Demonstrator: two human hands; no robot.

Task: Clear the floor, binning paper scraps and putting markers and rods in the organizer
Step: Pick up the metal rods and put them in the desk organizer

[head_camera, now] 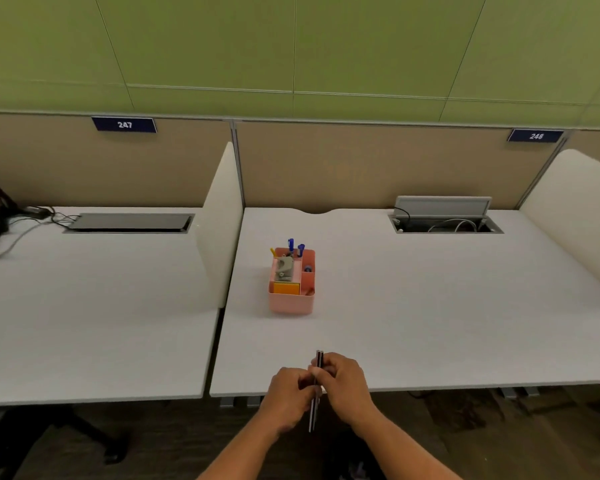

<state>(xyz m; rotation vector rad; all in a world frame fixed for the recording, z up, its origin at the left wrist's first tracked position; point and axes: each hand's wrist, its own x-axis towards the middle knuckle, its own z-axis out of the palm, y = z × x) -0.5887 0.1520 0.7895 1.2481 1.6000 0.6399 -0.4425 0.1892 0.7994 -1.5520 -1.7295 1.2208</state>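
Note:
Over the front edge of the white desk (430, 306), my left hand (286, 400) and my right hand (343, 382) meet around a thin bundle of dark rods (314, 410). The rods stand nearly upright, their tips showing above my fingers and their lower ends below. Farther back on the desk stands the pink organizer (291, 303). It holds blue markers (295, 245), a yellow one, an orange pad and a grey object. No paper scraps or bin are in view.
A white divider (222, 216) separates this desk from the left desk (84, 306), which carries cables and a dark object at its far left. An open cable hatch (444, 220) sits at the back right. Dark carpet and a chair base lie below.

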